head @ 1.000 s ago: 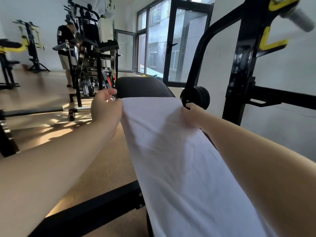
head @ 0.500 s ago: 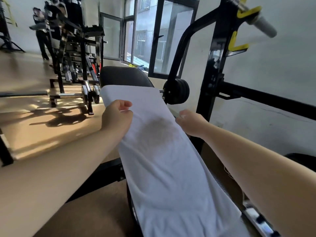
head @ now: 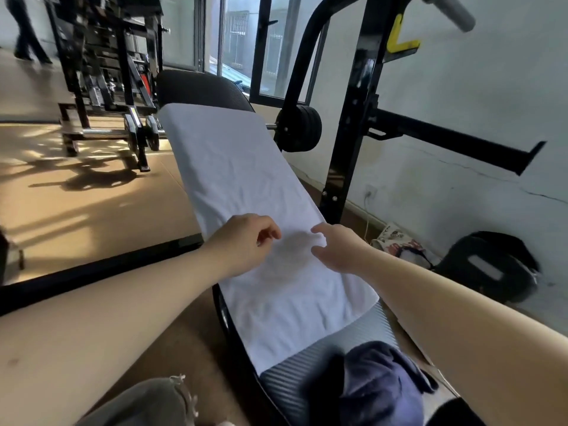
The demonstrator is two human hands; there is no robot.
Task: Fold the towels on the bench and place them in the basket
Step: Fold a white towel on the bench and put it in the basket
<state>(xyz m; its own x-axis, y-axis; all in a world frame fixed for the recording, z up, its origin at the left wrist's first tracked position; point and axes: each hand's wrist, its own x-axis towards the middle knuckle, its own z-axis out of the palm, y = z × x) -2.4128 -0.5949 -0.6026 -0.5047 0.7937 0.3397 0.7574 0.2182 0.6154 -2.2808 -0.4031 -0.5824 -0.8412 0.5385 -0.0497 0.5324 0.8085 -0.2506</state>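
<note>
A white towel (head: 246, 179) lies spread flat along the bench (head: 199, 87), from the black far pad down to the grey ribbed near section (head: 307, 364). Both hands are over the towel's middle. My left hand (head: 242, 241) sits by the towel's left edge with fingers loosely curled and nothing visibly held. My right hand (head: 335, 247) is near the right edge, forefinger and thumb spread, touching or just above the cloth. A crumpled dark blue towel (head: 381, 382) lies on the near end of the bench. No basket is clearly in view.
A black rack upright (head: 353, 118) with weight plates (head: 298, 127) stands right of the bench. On the floor by the wall are a patterned bag (head: 396, 241) and a dark rounded object (head: 488, 265). A gym machine (head: 107, 56) and a walking person (head: 21, 26) are at far left.
Both hands have let go of the towel's far corners and drawn back along its edges to the middle. The towel now lies flat, and the view has tilted down.
</note>
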